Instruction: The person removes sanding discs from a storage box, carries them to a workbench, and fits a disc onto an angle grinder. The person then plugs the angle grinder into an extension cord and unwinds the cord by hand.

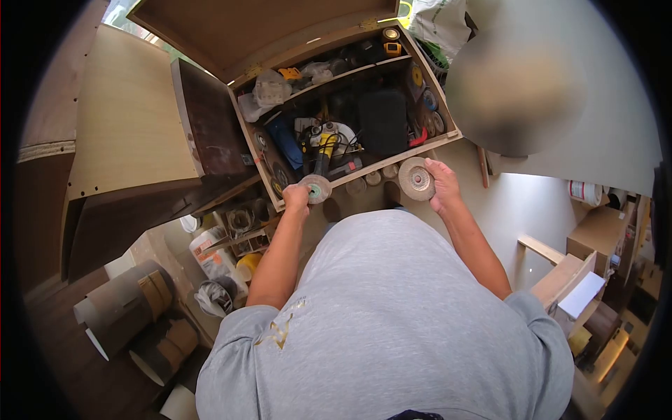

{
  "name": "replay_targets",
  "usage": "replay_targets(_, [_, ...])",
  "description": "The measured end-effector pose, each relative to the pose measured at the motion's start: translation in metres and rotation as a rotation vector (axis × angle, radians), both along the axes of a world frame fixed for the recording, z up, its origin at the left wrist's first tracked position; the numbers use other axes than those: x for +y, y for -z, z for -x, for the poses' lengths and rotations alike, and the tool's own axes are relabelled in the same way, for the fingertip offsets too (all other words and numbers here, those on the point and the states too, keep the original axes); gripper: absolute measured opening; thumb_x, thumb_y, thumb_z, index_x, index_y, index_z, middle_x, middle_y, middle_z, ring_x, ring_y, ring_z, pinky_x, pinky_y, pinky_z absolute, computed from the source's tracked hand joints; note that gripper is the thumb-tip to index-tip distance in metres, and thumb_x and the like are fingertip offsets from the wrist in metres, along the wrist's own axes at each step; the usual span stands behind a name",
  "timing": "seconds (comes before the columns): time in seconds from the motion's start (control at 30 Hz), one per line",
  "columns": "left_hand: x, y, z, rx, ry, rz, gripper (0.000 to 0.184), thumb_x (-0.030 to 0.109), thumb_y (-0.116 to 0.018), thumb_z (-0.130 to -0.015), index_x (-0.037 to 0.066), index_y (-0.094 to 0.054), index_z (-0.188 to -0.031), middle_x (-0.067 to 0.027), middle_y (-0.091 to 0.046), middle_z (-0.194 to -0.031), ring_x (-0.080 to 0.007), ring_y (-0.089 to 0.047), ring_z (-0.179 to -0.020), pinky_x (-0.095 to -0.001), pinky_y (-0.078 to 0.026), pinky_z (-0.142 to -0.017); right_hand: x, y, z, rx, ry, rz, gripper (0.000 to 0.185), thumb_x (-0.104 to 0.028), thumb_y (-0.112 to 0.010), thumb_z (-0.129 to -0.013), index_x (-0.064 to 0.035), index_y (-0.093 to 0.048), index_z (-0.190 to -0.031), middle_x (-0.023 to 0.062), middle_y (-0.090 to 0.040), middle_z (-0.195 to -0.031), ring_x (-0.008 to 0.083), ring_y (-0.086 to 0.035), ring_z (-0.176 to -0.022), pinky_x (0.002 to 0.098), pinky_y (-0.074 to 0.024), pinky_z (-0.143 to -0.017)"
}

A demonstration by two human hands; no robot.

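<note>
And here, the left hand (pixel 299 194) closes on the rim of a small disc (pixel 318 188) by the wooden box's (pixel 378 167) near-left corner; the right hand (pixel 444 185) pinches a larger disc (pixel 417 179) at its rim, just outside the near edge, toward the near-right corner. Those one-sided grips look risky: a loosened thumb could drop either disc, and knocking the edge might chip one.

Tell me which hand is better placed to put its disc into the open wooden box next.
Probably the left hand: its smaller disc overlaps the near rim of the box in this view, while the larger disc in the right hand appears just short of it.
</note>
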State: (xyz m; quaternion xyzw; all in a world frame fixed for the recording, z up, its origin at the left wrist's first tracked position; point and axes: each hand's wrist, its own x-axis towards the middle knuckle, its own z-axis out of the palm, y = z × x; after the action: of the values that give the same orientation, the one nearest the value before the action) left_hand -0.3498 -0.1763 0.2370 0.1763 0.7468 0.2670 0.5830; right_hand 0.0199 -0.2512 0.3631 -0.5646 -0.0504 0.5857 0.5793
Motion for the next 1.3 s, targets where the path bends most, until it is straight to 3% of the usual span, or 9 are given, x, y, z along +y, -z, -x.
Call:
replay_targets(0.2, [0.011,0.008,-0.004,0.018,-0.038,-0.007,0.021,-0.007,-0.066,-0.081,-0.006,-0.062,-0.102,-0.0166,-0.066,-0.097,-0.0328,-0.07,-0.085,-0.0488,-0.057,-0.064,-0.021,0.004,-0.026,0.052,-0.007,0.038,0.018,-0.009,-0.062,-0.098,0.0013,-0.063,-0.113,0.0104,-0.071,-0.102,0.0185,-0.069,-0.092,0.0326,-0.0576,-0.086])
replay_targets(0.37, [0.032,0.01,-0.009,0.104,-0.065,0.03,0.024,-0.005,-0.067,-0.082,-0.001,-0.064,-0.105,-0.016,-0.067,-0.101,-0.0346,-0.068,-0.088,-0.0539,-0.055,-0.064,-0.028,0.014,-0.046,0.08,-0.027,0.039,0.022,-0.004,-0.06,-0.097,0.0022,-0.06,-0.118,0.0114,-0.07,-0.107,0.0194,-0.069,-0.095,0.0334,-0.0576,-0.087])
replay_targets(0.47, [0.033,0.047,0.002,0.068,0.021,-0.023,0.026,-0.007,-0.068,-0.082,-0.001,-0.065,-0.108,-0.0158,-0.067,-0.104,-0.0358,-0.068,-0.092,-0.0534,-0.057,-0.069,-0.032,0.013,-0.057,0.064,-0.086,0.061,0.026,-0.002,-0.062,-0.094,0.0033,-0.059,-0.12,0.0119,-0.069,-0.109,0.0196,-0.069,-0.095,0.0341,-0.058,-0.089])
replay_targets(0.67, [0.014,0.014,-0.054,-0.277,-0.022,-0.092,0.028,-0.002,-0.072,-0.081,-0.001,-0.066,-0.108,-0.0107,-0.071,-0.102,-0.0265,-0.072,-0.088,-0.0429,-0.06,-0.072,-0.015,0.057,-0.065,-0.111,-0.258,0.099,0.025,-0.002,-0.065,-0.091,0.0018,-0.062,-0.115,0.0095,-0.071,-0.102,0.0168,-0.069,-0.087,0.0307,-0.0567,-0.082])
replay_targets(0.77, [0.025,0.011,-0.068,-0.067,0.259,-0.014,0.03,0.01,-0.079,-0.078,0.001,-0.068,-0.105,-0.0103,-0.073,-0.097,-0.0248,-0.072,-0.081,-0.0394,-0.058,-0.069,0.022,0.095,-0.047,-0.383,-0.36,0.104,0.022,-0.007,-0.066,-0.091,0.0018,-0.065,-0.111,0.008,-0.071,-0.094,0.0137,-0.068,-0.085,0.0305,-0.0546,-0.076])
replay_targets(0.87, [0.045,0.018,-0.07,0.542,0.663,-0.257,0.027,0.017,-0.078,-0.077,0.002,-0.066,-0.096,-0.0163,-0.072,-0.093,-0.0328,-0.071,-0.081,-0.0458,-0.054,-0.069,0.062,0.153,-0.034,-0.997,-0.544,0.099,0.024,-0.021,-0.066,-0.091,0.0,-0.064,-0.103,0.0183,-0.071,-0.089,0.0297,-0.07,-0.085,0.0425,-0.0526,-0.076])
replay_targets(1.0, [0.088,0.045,-0.05,0.996,0.881,-0.568,0.025,0.018,-0.075,-0.078,0.004,-0.063,-0.095,-0.0197,-0.069,-0.094,-0.0405,-0.068,-0.087,-0.0512,-0.054,-0.077,0.088,0.206,-0.01,-1.242,-0.656,0.234,0.03,-0.032,-0.064,-0.09,-0.004,-0.061,-0.102,0.0266,-0.068,-0.096,0.0489,-0.064,-0.095,0.0543,-0.049,-0.085])
replay_targets(1.13, [0.147,0.076,-0.025,1.122,0.943,-0.669,0.026,0.018,-0.075,-0.079,0.006,-0.06,-0.096,-0.0176,-0.066,-0.096,-0.0402,-0.067,-0.089,-0.0513,-0.054,-0.078,0.103,0.242,-0.005,-1.432,-0.75,0.387,0.029,-0.033,-0.063,-0.091,-0.0069,-0.062,-0.104,0.0211,-0.071,-0.096,0.0435,-0.067,-0.094,0.0537,-0.0464,-0.09])
replay_targets(1.3, [0.204,0.118,-0.01,1.187,1.078,-0.78,0.024,0.016,-0.074,-0.08,0.007,-0.06,-0.097,-0.0152,-0.064,-0.097,-0.0373,-0.066,-0.093,-0.0488,-0.054,-0.079,0.116,0.278,-0.01,-1.473,-0.81,0.398,0.027,-0.034,-0.067,-0.09,-0.0081,-0.06,-0.092,0.0165,-0.071,-0.088,0.0388,-0.067,-0.09,0.0485,-0.0453,-0.085])
